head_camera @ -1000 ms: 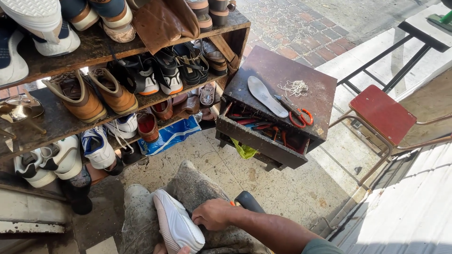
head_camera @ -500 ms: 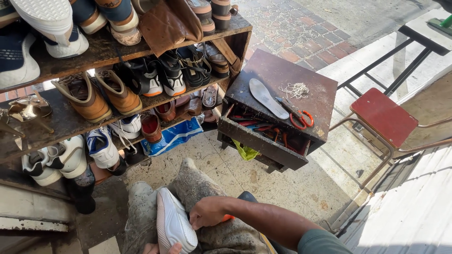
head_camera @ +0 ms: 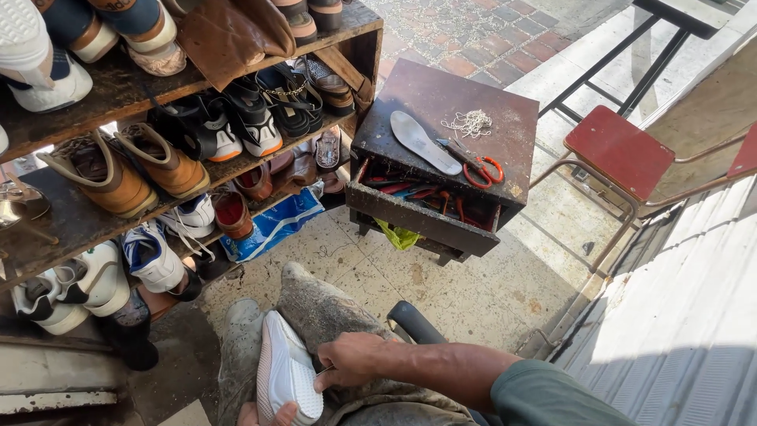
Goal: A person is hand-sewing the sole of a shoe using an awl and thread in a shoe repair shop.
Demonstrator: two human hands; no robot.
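Note:
A white shoe [head_camera: 284, 375] lies sole up on my lap, over a grey cloth [head_camera: 323, 304] draped across my knees. My right hand [head_camera: 359, 361] is closed at the shoe's right edge, pinching a thin dark tool [head_camera: 322, 369] whose tip meets the sole's rim. Only a few fingers of my left hand [head_camera: 272, 413] show at the bottom edge, holding the shoe from underneath. The rest of that hand is out of frame.
A dark wooden box [head_camera: 441, 95] ahead carries an insole [head_camera: 424, 142], red-handled scissors [head_camera: 477, 164] and a tangle of thread [head_camera: 471, 123], with tools in its open compartment. Wooden shelves [head_camera: 118, 87] packed with several shoes fill the left. A red stool [head_camera: 619, 150] stands right.
My right hand stays at the shoe's edge and has shifted only slightly. An orange bit seen by the hand earlier is now hidden.

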